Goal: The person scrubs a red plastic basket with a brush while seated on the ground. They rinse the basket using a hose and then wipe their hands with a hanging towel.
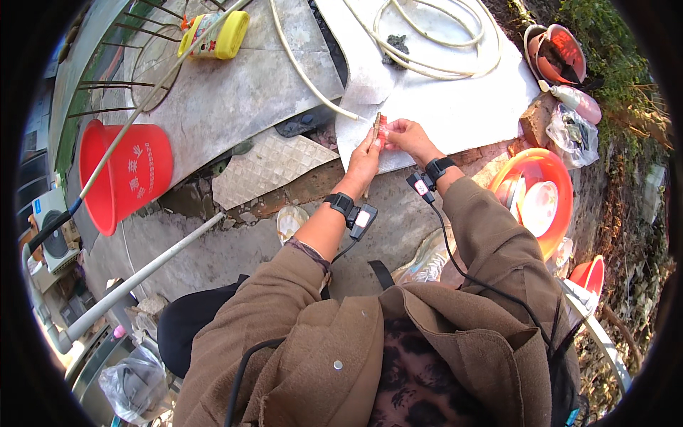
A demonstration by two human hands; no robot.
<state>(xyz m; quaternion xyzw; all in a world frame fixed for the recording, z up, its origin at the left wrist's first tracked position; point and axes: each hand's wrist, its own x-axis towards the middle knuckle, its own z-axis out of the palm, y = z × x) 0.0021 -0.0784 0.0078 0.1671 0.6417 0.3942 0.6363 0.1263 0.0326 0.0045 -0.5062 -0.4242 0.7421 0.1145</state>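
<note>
In front of me, my left hand (365,157) grips a slim brown and red item (378,127), held upright. Its exact kind is too small to tell. The fingertips of my right hand (410,139) pinch at its red side, and fingers hide part of it. Just left of it ends a cream-coloured hose (320,96), with what looks like clear water at its mouth. Beneath both hands lies a shiny white sheet (448,112). A broken piece of patterned tile (272,168) rests to the left of my left hand.
A red plastic bucket (144,160) with writing lies tipped at left, near a yellow bottle (232,34). Hose coils (435,72) lie ahead. An orange basin (565,197) holding bowls stands right, below a brick (536,118). A grey pipe (144,275) crosses at lower left.
</note>
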